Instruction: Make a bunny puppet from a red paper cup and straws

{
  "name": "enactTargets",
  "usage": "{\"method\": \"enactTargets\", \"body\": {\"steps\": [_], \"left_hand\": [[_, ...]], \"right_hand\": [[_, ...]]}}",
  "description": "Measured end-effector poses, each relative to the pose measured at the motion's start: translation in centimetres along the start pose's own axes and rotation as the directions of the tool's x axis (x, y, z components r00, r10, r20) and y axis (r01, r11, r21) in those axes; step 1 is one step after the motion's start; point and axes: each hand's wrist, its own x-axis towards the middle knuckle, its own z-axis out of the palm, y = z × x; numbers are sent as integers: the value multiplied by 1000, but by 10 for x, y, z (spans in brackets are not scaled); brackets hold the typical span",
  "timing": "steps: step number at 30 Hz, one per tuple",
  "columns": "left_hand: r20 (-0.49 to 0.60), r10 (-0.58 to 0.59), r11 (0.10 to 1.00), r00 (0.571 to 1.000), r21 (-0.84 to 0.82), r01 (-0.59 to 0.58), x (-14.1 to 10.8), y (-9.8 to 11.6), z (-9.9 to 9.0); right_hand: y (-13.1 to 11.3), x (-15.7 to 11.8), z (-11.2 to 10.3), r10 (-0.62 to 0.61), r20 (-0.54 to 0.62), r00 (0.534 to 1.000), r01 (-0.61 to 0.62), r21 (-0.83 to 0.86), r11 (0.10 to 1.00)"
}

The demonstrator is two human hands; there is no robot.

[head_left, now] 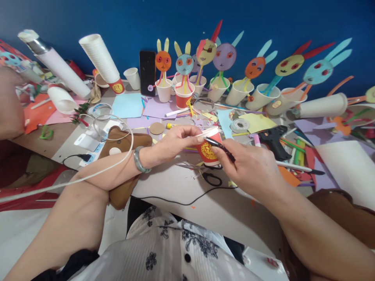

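A red and white paper cup (208,153) with a gold print is held between my hands above the desk. My left hand (183,138) pinches the cup at its white rim, thumb and fingers pressed together. In my right hand (249,162) is a slim black utility knife (219,147), its tip pointing left against the upper part of the cup. How deep the tip goes into the cup I cannot tell. Just below the cup lies a pair of black-handled scissors (212,179) on the desk.
Several white cups (219,89) with paper rabbit heads line the blue wall. A stack of paper cups (99,58) leans at the left. A black glue gun (275,141) lies right of my hand. A white cable (117,164) crosses over my left forearm. Another person's arm (10,103) shows far left.
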Motion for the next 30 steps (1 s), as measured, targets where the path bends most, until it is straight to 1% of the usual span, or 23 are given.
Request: {"method": "enactTargets", "body": {"steps": [13, 20, 25, 28, 30], "left_hand": [[11, 12, 1000, 1000, -1, -12, 0, 0, 0], [22, 47, 998, 999, 31, -48, 0, -1, -1], [20, 54, 998, 998, 15, -55, 0, 1, 0], [3, 54, 998, 999, 35, -54, 0, 3, -1], [-17, 63, 997, 998, 54, -62, 1, 3, -2]], "right_hand": [[-1, -2, -3, -15, 4, 1000, 15, -38, 999], [0, -2, -2, -28, -15, 999, 28, -7, 1000], [0, -2, -2, -46, -23, 999, 47, 24, 999], [1, -2, -3, -40, -44, 998, 40, 10, 999], [3, -1, -5, -44, -78, 996, 44, -3, 999]]}}
